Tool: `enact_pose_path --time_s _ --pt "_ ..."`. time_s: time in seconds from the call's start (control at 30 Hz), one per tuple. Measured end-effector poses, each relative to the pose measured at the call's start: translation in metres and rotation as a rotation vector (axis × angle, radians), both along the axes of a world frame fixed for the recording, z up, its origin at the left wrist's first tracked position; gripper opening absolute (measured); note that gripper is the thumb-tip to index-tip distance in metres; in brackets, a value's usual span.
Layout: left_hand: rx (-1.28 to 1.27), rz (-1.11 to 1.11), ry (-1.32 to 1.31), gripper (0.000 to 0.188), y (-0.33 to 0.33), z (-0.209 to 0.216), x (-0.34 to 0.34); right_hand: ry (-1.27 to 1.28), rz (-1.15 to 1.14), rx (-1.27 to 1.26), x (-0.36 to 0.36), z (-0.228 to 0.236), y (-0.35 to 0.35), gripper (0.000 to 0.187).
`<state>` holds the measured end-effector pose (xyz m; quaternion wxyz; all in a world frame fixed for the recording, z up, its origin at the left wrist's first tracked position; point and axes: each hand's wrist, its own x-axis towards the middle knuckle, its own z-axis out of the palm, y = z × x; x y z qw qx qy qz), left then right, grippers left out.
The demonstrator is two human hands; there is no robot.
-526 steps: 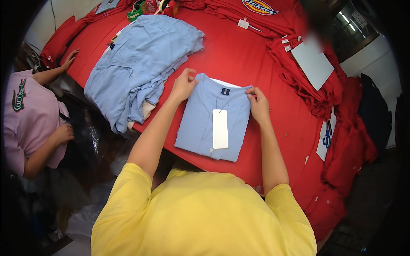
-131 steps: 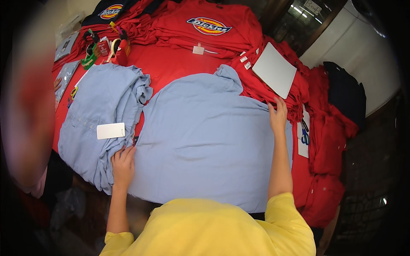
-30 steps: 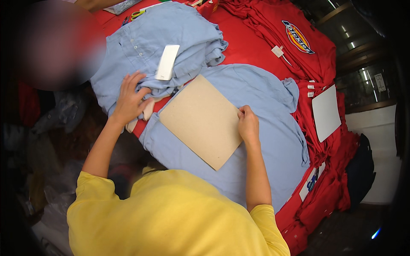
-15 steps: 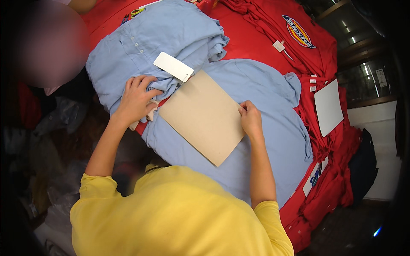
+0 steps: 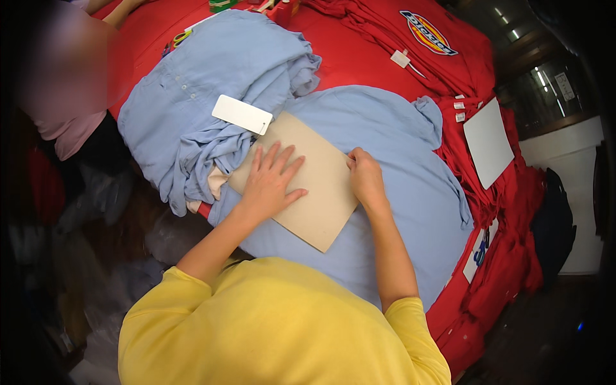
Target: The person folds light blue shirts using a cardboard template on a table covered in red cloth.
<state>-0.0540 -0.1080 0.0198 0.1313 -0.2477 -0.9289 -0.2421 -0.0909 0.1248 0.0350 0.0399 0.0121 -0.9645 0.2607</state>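
A tan cardboard sheet (image 5: 321,208) lies at a slant on a light blue shirt (image 5: 410,186) spread over the work surface. My left hand (image 5: 273,183) rests flat on the sheet's left part, fingers spread. At its right edge, my right hand (image 5: 367,176) pinches the cardboard between thumb and fingers. Left of the sheet is a bunched light blue garment (image 5: 212,67) with small white buttons. A white hang tag (image 5: 242,114) lies on it, close to the cardboard's upper corner. Beneath its lower folds a cream bit of cloth (image 5: 216,182) pokes out.
Red garments (image 5: 449,77) cover the far and right sides. On the right lie a pale grey card (image 5: 489,144) and blue-handled scissors (image 5: 480,254). Yellow-handled scissors (image 5: 182,38) sit at the far left. Another person's arm (image 5: 122,11) reaches in at the upper left.
My left hand has left the bunched blue garment and moved right onto the cardboard, fingers spread. My right hand still grips the sheet's edge. The whole view has shifted slightly.
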Motion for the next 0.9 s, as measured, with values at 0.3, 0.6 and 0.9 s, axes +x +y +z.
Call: enact_pose_path --time_s 0.3,0.6,0.9 --pt "-0.090 0.106 0.004 0.072 0.002 -0.023 -0.009 0.089 0.067 0.116 -0.029 0.007 0.024 0.014" --pt "-0.091 0.106 0.030 0.072 0.004 -0.025 -0.010 0.317 -0.263 0.492 -0.127 -0.017 0.120 0.030" --pt "-0.060 0.085 -0.001 0.073 0.001 -0.025 -0.010 0.197 0.051 0.452 -0.041 0.104 0.067 0.029"
